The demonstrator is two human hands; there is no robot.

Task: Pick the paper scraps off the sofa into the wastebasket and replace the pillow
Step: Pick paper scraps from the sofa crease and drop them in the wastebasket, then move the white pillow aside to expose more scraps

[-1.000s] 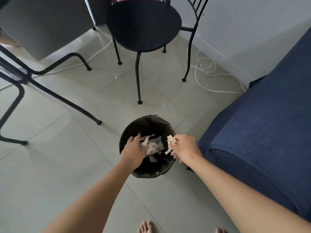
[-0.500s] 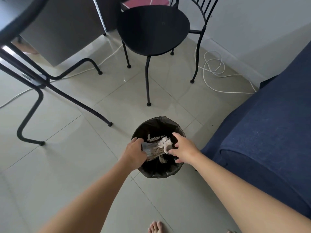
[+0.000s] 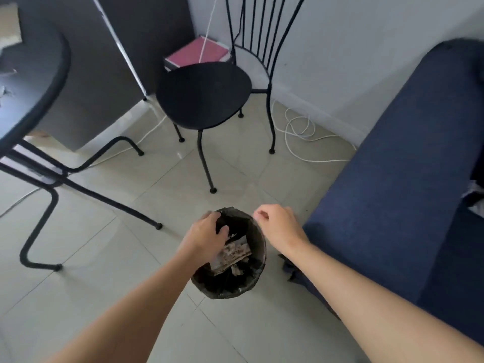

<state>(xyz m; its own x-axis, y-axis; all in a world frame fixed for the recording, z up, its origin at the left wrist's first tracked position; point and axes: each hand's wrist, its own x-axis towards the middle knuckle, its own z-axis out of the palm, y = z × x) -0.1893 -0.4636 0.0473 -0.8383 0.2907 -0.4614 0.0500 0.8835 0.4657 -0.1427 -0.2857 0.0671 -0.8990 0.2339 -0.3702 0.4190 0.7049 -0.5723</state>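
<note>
Hands: right hand (image 3: 281,226) now empty, fingers loosely curled, lifted past wastebasket (image 3: 258,280) far rim; left hand (image 3: 207,235) open, empty at left rim. Paper scraps (image 3: 234,254) dropped inside. Sofa (image 3: 398,179) right; pillow unseen, likely next.

A black metal chair (image 3: 204,93) with a round seat and slatted back stands on the pale tiled floor (image 3: 78,258), near the white wall (image 3: 366,48). Behind it lies a pink book (image 3: 196,52) on a small stack. A white cable (image 3: 301,129) loops on the floor beside the chair. At left, a dark round surface (image 3: 31,82) rests on curved black legs (image 3: 78,179).
</note>
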